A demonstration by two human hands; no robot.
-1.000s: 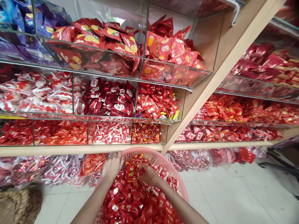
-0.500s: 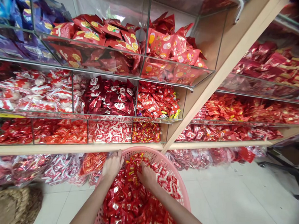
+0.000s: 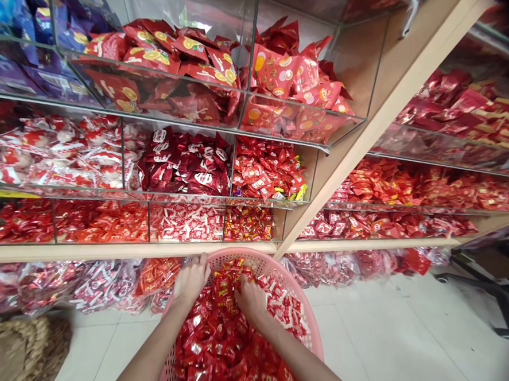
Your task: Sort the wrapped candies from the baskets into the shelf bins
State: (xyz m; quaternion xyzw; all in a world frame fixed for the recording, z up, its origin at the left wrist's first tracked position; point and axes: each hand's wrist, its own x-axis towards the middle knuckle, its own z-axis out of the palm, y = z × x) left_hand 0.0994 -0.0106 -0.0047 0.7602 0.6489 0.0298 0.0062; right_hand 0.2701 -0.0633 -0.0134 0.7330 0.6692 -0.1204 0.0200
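Note:
A pink plastic basket (image 3: 304, 311) sits below me, heaped with red wrapped candies (image 3: 229, 347). My left hand (image 3: 191, 280) grips the basket's far rim, fingers curled over the edge. My right hand (image 3: 251, 297) is pushed into the candy pile near the far side of the basket, its fingers closed down among the wrappers; what they hold is hidden.
Clear-fronted shelf bins (image 3: 184, 166) of red candy packets rise ahead, with blue packets (image 3: 20, 32) at top left. A wooden shelf edge (image 3: 124, 251) runs above bagged candy (image 3: 96, 286) on the floor. A woven basket (image 3: 23, 360) sits at lower left, a dark metal frame (image 3: 493, 291) at right.
My right hand has slid a little farther forward and deeper into the candies. The left hand has stayed on the rim.

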